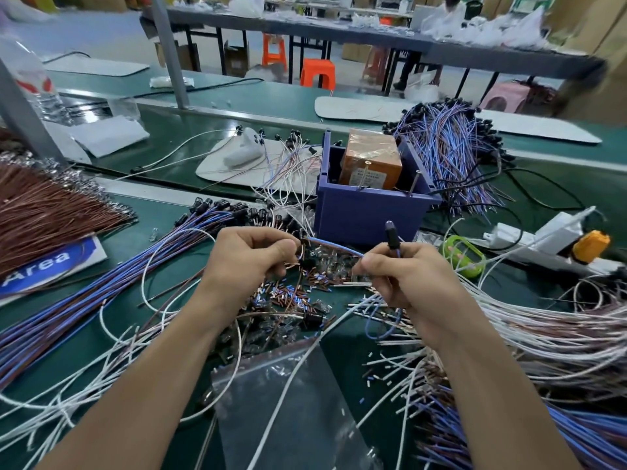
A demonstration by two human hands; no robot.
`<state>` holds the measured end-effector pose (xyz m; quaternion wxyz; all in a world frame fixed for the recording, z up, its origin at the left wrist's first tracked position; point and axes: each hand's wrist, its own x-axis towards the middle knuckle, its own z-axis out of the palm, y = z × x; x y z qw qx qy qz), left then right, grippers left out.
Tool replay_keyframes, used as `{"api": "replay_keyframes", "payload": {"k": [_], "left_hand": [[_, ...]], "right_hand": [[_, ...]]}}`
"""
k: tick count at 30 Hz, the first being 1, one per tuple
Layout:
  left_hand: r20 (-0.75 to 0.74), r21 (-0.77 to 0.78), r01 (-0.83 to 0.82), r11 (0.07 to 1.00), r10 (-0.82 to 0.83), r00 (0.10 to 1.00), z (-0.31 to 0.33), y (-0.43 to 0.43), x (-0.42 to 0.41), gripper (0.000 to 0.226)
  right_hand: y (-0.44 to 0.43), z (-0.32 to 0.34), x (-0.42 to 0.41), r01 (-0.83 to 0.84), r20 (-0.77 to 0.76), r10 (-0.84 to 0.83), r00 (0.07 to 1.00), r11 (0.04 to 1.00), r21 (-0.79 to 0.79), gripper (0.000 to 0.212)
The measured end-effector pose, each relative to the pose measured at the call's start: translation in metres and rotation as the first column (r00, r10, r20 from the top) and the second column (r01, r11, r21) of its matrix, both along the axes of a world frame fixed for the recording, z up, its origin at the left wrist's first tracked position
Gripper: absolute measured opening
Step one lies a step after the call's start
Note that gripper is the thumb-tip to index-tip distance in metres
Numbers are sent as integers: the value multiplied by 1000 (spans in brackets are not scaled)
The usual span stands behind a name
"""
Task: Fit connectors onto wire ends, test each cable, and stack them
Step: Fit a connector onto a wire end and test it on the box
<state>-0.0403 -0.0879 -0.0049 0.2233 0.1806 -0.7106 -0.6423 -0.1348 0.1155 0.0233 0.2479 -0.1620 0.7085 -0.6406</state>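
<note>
Although the green bench (163, 130) is swamped in wire, the job looks well under way yet far from over. A tangled heap of blue-and-brown cables (451, 147) already capped in black lies behind the blue bin (359, 212). A longer sheaf of capped cables (101, 286) fans out at the left, which I take to be finished stock. Left to do, by my reckoning, are the white wires (543, 327) massed at the right and the brown wire bundle (51, 205) at far left (neither shows black caps that I can make out). Loose connectors and clipped bits (291, 300) litter the centre, above a clear plastic bag (288, 401). Over that litter the left hand (247, 256) pinches one end of a blue-and-brown cable (336, 247). The right hand (403, 276) clasps its other stretch along with an upright black connector (390, 234). This cable seems to be at the fitting stage, with no tester in plain sight.
</note>
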Motion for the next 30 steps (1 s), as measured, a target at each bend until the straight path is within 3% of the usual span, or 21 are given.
{"api": "replay_keyframes", "payload": {"k": [4,6,8,12,16,20,23,27,30], "left_hand": [[-35,25,80,997,-79,996,2,4,3,30],[-41,24,112,993,-111,993,3,8,3,18],[-48,50,89,995,-86,995,4,8,1,8],[-102,206,8,979,14,995,4,-3,1,13],[-47,62,40,997,-37,998,-1,7,1,12],[-3,14,81,997,-81,997,0,26,-3,14],[-43,103,99,990,-95,995,5,44,-15,15],[-94,366,133,921,-106,990,18,67,-36,15],[-90,395,101,913,-71,993,24,77,-51,18]], "right_hand": [[-1,-1,1,-11,55,12,998,1000,-22,31],[-3,-1,3,-37,62,37,997,999,0,33],[-3,-2,3,-51,66,49,997,998,23,34],[1,-1,0,-13,108,16,994,1000,-28,33],[3,1,-3,61,176,-36,984,988,-140,34],[2,1,-1,95,209,-53,977,976,-196,35],[-2,1,2,107,204,-66,977,975,-196,30],[-5,3,6,189,262,-125,957,954,-234,17],[-4,5,3,263,282,-181,942,921,-287,19]]}}
